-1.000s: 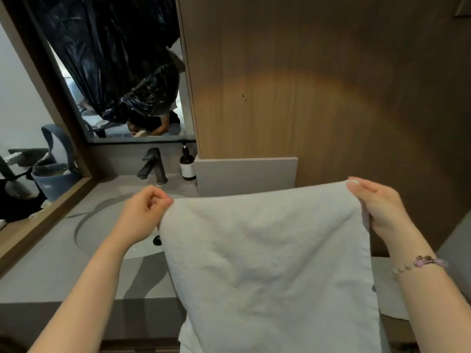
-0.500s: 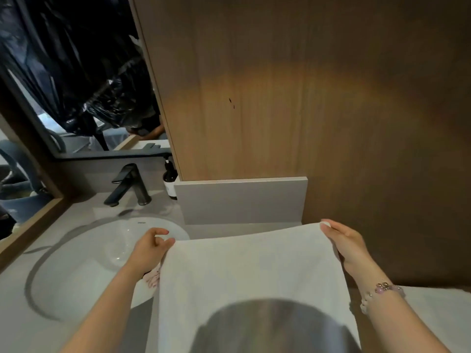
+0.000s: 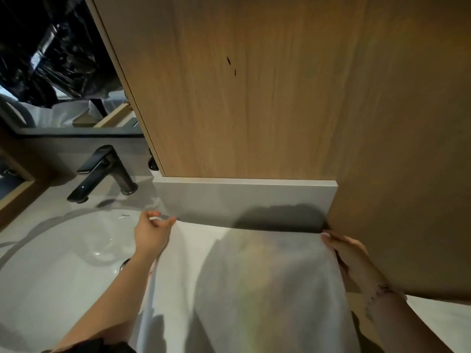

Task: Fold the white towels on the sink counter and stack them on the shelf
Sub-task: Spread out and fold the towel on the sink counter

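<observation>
- White towel (image 3: pixel 254 289): left hand (image 3: pixel 153 234) pinches its left corner, right hand (image 3: pixel 349 253) grips its right corner.
- Left of towel: sink basin (image 3: pixel 63 250), black faucet (image 3: pixel 107 174).
- Beyond it: grey backsplash (image 3: pixel 242 197).

The grey table (image 3: pixel 51 200) carries a white basin (image 3: pixel 63 263) set into its surface. A black faucet (image 3: pixel 107 171) stands behind the basin. A white towel (image 3: pixel 191 263) is spread just right of the basin.

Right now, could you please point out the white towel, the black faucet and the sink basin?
white towel (image 3: pixel 249 289): head view, middle of the shadowed cloth.
black faucet (image 3: pixel 115 171): head view, on its upright column.
sink basin (image 3: pixel 63 263): head view, bare inner wall.
</observation>
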